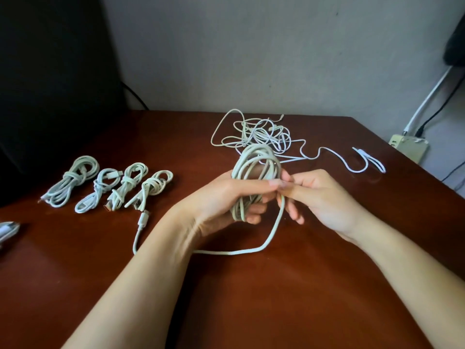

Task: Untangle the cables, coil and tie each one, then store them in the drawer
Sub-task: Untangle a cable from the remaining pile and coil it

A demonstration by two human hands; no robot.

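Observation:
My left hand (226,197) grips a coil of white cable (254,162) upright above the brown table (276,298). Beside it, my right hand (319,197) pinches the coil's loose tail (274,235) close to the left fingertips. That tail loops down across the table and ends in a plug (144,219) at the left. Behind the hands lies a tangled heap of white cables (264,134), with one strand (352,165) trailing off to the right. Several coiled and tied white cables (108,185) lie in a row at the left.
A dark chair back (50,84) stands behind the table's left side. A power strip (407,146) with plugged cords sits beyond the right edge by the wall. A white object (7,230) pokes in at the left edge. No drawer is in view.

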